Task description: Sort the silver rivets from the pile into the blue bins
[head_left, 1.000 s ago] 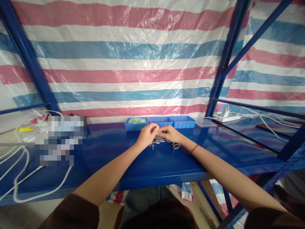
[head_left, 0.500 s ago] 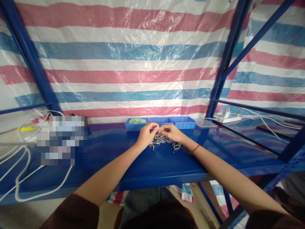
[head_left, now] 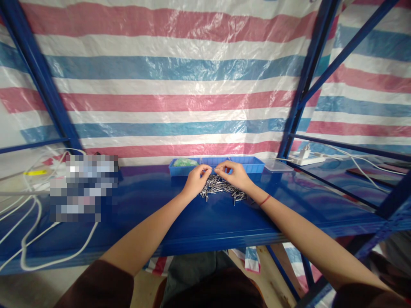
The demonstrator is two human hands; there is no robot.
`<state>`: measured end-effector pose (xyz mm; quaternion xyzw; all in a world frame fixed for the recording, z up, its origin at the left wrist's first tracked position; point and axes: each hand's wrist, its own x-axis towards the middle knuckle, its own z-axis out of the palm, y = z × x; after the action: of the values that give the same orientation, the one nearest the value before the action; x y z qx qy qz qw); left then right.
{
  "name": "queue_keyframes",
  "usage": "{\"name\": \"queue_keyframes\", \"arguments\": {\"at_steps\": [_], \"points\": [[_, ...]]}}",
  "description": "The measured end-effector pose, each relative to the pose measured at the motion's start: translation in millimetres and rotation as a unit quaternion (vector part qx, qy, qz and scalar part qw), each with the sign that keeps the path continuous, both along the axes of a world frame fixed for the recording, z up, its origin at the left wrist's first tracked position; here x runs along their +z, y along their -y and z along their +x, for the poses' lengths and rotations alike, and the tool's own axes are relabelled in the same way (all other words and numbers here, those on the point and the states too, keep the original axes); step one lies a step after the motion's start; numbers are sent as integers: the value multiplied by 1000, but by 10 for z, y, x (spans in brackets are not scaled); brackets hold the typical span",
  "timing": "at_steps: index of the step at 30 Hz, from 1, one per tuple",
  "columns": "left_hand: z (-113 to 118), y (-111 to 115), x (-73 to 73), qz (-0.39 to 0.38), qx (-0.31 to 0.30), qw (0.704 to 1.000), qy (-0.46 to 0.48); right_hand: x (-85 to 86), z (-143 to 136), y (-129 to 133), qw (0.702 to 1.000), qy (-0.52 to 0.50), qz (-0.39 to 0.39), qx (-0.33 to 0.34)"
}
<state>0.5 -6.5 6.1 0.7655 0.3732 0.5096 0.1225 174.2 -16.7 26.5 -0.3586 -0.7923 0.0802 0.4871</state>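
A loose heap of small silvery metal pieces (head_left: 221, 185), thin and screw-like, lies on the blue table. Over its left part my left hand (head_left: 196, 179) is closed, thumb and fingertips pinched; whatever they hold is too small to name. My right hand (head_left: 233, 174) hovers above the heap's right side, also in a pinch, its fingertips a short way from the left ones. What sits between them cannot be made out. Just behind the hands stand three joined blue bins: the left bin (head_left: 180, 171) holds green-and-white material, beside the middle bin (head_left: 215, 161) and the right bin (head_left: 253, 166).
A clear plastic lid (head_left: 278, 166) lies right of the bins. Farther right is a white power strip (head_left: 306, 158) with cables. White cables (head_left: 40, 214) loop over the table's left end near a blurred-out patch. Blue metal posts (head_left: 297, 98) frame the table (head_left: 144, 214).
My hands have moved slightly apart, leaving a small gap between the fingertips. The right hand has shifted a little up and right. The heap looks the same.
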Motion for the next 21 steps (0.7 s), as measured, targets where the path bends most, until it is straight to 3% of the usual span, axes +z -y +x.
{"name": "queue_keyframes", "arguments": {"at_steps": [3, 6, 10, 12, 14, 17, 21], "points": [[10, -18, -35, -9, -11, 1000, -27, 10, 2, -5, 999, 31, 19, -2], [18, -15, -70, -12, -7, 999, -45, 33, 111, -107, 997, 24, 38, -60], [-6, 21, -60, 2, -1, 993, -119, 27, 480, -336, 962, -6, 58, -268], [-42, 43, -5, 14, -11, 983, -181, -7, 673, -425, 924, 48, 48, -377], [-99, 63, 86, 26, -37, 967, -250, -45, 791, -470, 893, 113, 37, -433], [-207, 101, 251, 15, -59, 946, -319, -68, 769, -457, 896, 143, 36, -419], [-328, 180, 391, -90, -49, 921, -377, -36, 489, -348, 952, 144, 50, -267]]}}
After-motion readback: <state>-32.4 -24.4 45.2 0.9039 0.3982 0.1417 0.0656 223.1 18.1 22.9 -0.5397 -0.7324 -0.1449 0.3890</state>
